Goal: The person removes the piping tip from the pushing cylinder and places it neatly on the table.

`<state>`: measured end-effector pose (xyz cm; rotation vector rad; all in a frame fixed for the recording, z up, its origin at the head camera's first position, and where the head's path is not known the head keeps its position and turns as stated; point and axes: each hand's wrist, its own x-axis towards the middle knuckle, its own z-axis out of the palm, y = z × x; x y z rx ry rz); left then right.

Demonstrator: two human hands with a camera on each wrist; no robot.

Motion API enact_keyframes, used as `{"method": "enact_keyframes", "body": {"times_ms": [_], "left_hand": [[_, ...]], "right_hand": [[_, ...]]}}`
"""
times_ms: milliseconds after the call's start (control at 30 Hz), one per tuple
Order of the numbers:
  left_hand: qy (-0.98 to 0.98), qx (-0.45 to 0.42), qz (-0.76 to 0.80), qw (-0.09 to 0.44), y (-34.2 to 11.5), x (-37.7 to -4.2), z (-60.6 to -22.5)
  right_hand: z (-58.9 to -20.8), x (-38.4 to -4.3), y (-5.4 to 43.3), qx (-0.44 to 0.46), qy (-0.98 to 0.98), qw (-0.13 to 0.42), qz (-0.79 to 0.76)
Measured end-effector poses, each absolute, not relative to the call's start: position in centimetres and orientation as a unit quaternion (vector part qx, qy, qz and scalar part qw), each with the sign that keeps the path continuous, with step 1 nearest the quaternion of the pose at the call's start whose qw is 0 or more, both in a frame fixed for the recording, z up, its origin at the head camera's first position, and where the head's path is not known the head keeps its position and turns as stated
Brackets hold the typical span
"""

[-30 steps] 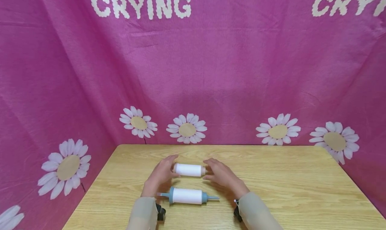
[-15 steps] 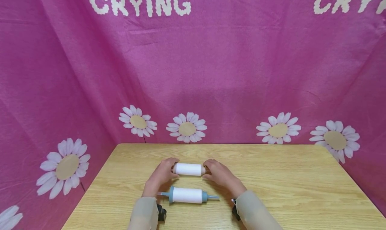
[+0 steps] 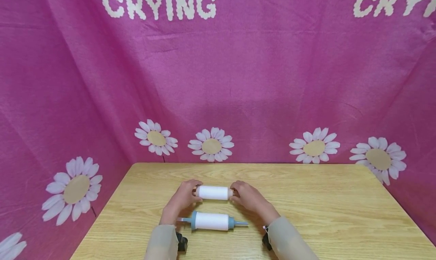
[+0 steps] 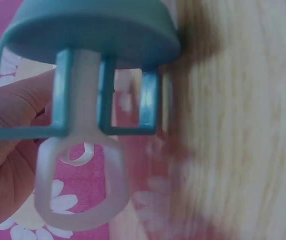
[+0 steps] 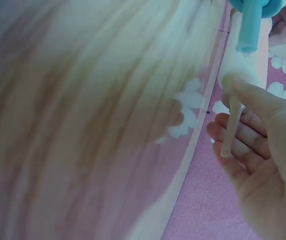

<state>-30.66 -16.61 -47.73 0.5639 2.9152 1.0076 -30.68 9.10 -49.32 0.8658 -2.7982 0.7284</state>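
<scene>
Two syringes with white barrels lie crosswise in front of me. The far one, a beige syringe [image 3: 212,192], is between my hands. My left hand [image 3: 184,195] grips its left end, with thumb in front and fingers behind. On its right end my right hand [image 3: 248,195] holds the neck; in the right wrist view the thumb touches the neck beside the thin nozzle [image 5: 231,130], and the fingers curl below. Nearer to me lies the teal syringe [image 3: 211,221], touched by neither hand. Its looped handle [image 4: 60,95] and pale pull ring [image 4: 83,220] partly cover my left hand in the left wrist view.
The syringes are on a light wooden table [image 3: 323,207]. Behind and to the sides hangs a magenta cloth [image 3: 259,82] with white daisies and lettering. The teal syringe lies between my forearms, its two ends close to the wrists.
Both hands have moved inward onto the ends of the beige syringe, and their fingers have closed around it. The teal syringe has stayed in place.
</scene>
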Motion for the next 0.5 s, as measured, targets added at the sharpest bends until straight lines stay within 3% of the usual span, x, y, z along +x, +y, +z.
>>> {"method": "enact_keyframes", "body": {"times_ms": [500], "left_hand": [[0.921, 0.185, 0.343, -0.012, -16.9, -29.9, -46.2]], "right_hand": [[-49.1, -30.2, 10.4, 0.284, -0.887, 0.057, 0.359]]}}
